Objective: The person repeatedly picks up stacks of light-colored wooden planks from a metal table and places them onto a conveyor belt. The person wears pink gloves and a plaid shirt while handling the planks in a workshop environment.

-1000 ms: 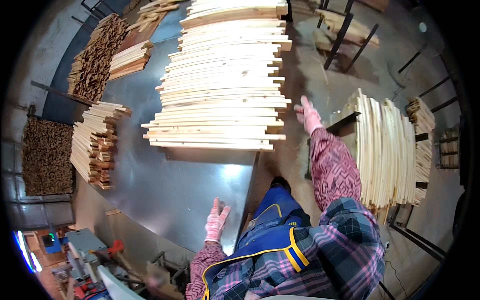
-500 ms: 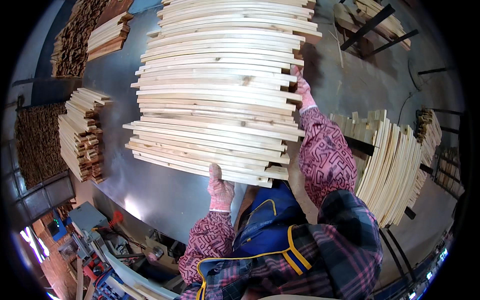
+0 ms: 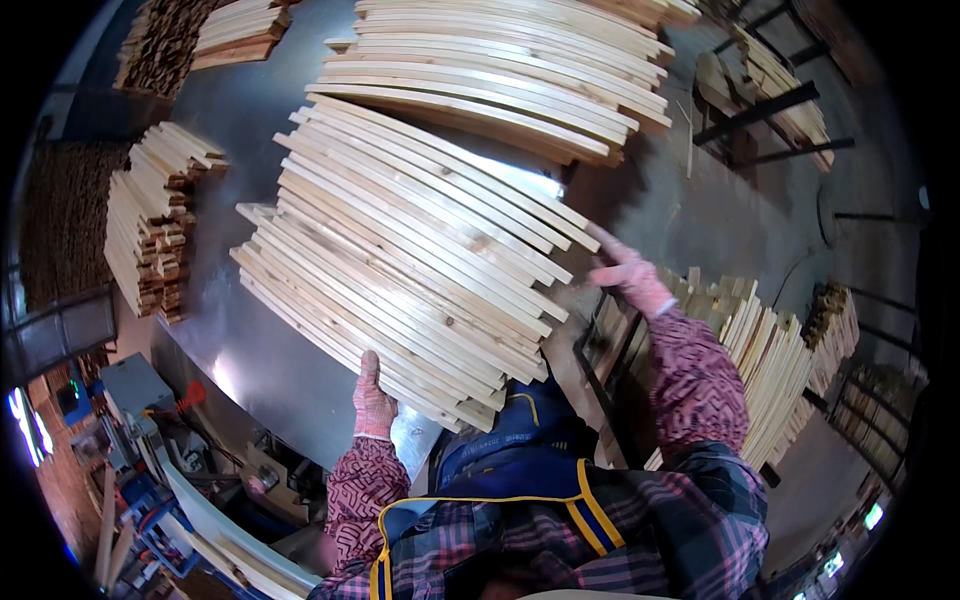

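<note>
Batch of slats (image 3: 400,260) swung askew, drawn off the main stack (image 3: 490,75); wedge-shaped gap between, so likely a separate load now. Lies slanted over the table (image 3: 225,320). Right hand (image 3: 632,278) at slat ends, fingers spread. Left hand (image 3: 375,405) at near edge, thumb up; other fingers hidden, can't tell grip.

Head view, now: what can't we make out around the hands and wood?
Head view:
- Left hand: most fingers, hidden by near strips and the hand itself.
- Right hand: exact fingertip contact, blurred.
- Far stack: far side, cut off by top edge.
</note>
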Available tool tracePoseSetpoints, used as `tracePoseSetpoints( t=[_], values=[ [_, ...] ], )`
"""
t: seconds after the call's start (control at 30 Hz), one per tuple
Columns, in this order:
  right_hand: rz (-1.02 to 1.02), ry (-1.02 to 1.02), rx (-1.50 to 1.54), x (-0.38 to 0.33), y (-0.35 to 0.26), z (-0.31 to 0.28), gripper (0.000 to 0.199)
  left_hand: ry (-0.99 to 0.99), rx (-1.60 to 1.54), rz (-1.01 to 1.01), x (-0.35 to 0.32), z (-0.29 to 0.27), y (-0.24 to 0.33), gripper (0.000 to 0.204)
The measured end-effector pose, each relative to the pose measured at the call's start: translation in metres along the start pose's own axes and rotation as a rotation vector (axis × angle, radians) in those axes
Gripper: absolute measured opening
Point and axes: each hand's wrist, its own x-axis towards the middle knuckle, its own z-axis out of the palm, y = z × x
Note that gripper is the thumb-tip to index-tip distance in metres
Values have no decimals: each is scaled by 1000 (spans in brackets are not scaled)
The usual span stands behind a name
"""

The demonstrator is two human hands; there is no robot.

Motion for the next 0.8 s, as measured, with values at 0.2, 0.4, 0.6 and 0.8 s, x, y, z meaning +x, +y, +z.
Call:
tracePoseSetpoints(
  t=[0.2,0.4,0.6,0.8],
  values=[
    [-341,226,-549,72,-102,12,41,66,26,31,6,4,-9,57],
    [-250,691,-1672,145,-143,79,74,163,107,-1,-3,15,-5,76],
    [18,683,-1681,164,-158,81,74,231,265,20,-24,45,7,85],
    [95,504,-1725,144,-172,106,82,199,305,107,-18,33,2,91]
  ],
)
